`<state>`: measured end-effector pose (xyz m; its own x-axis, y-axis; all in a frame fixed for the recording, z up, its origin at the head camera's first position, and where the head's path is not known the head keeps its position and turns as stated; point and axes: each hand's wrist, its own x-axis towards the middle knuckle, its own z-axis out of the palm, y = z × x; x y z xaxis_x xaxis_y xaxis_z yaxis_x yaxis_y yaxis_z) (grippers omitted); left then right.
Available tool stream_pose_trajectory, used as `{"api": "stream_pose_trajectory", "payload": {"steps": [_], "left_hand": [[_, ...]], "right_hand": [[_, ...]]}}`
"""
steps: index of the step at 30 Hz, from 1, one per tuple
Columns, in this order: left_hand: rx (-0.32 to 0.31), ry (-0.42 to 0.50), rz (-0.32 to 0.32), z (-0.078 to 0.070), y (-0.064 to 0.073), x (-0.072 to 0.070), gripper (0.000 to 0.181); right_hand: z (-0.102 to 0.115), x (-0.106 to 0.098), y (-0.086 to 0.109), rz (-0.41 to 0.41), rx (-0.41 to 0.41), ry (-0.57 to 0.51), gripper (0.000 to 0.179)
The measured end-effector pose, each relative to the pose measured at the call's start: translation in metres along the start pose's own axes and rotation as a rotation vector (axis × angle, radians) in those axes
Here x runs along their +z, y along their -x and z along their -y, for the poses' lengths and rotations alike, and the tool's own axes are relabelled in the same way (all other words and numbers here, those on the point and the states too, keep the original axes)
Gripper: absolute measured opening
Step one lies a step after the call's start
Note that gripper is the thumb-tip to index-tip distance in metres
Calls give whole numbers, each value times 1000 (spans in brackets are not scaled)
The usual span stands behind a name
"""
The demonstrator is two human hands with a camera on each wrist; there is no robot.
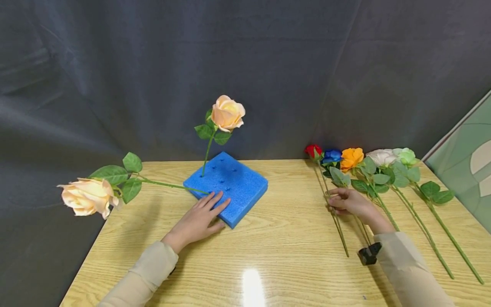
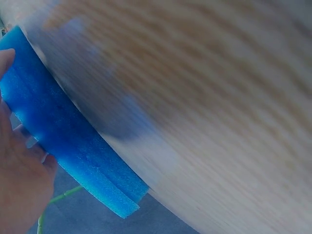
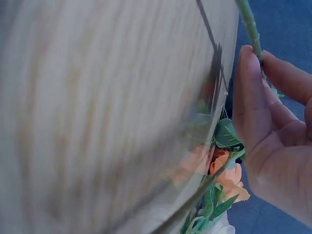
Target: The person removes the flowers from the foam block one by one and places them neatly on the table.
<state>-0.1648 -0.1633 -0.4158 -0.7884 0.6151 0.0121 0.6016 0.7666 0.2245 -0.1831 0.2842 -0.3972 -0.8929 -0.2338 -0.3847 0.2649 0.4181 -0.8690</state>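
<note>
My left hand [image 1: 199,221] rests with fingers spread on the near left part of a blue foam block [image 1: 245,187] dotted with small holes. One peach rose [image 1: 228,113] stands in the block, nearly upright. Another peach rose [image 1: 86,196] leans far out to the left, its stem reaching the block right by my left fingertips. Over at the right, my right hand [image 1: 350,204] pinches the green stem [image 3: 251,29] of a red rose [image 1: 313,151] between thumb and fingers. Its lower stem points toward the near side of the table.
Right of the red rose lie a blue rose [image 1: 331,156], an orange rose [image 1: 351,158], a white rose [image 1: 381,157] and a pale green rose [image 1: 407,156], stems toward me. A dark curtain [image 1: 268,76] hangs behind the wooden table [image 1: 284,247]. A green panel [image 1: 468,166] leans at right.
</note>
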Motion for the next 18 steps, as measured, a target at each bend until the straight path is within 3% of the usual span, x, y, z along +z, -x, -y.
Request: {"api": "stream_pose_trajectory", "payload": {"steps": [18], "left_hand": [[-6, -3, 4, 2, 0, 2, 66]], "right_hand": [[-4, 0, -1, -7, 23, 84, 53]]}}
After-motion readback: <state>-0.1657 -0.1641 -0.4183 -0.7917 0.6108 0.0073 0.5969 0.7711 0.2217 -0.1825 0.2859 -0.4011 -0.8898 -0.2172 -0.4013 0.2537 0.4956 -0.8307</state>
